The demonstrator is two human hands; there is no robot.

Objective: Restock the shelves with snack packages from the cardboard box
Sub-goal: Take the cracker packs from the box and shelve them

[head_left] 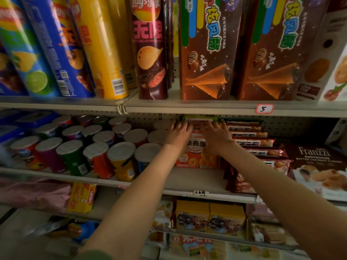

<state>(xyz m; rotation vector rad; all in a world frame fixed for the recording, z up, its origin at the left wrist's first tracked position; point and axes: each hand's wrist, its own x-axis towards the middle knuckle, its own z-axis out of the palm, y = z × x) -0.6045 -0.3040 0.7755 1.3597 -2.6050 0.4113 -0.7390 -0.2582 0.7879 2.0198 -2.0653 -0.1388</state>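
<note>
- Step in hand, as I read it: seating stock on the middle shelf [187, 182]. Cardboard box not in view.
- Orange snack pack [197, 154] stands upright between the wrists.
- Left hand [178, 133] and right hand [216, 135] lie side by side, fingers straight on the pack's top edge. Thumbs hidden.
- Green-edged pack [199, 118] sits just past the fingertips.
- Next: push back square, let go without toppling.

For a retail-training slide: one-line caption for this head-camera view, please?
Restocking: left hand and right hand reach into the middle shelf, touching the orange snack package between chip cups and stacked packs.
</note>
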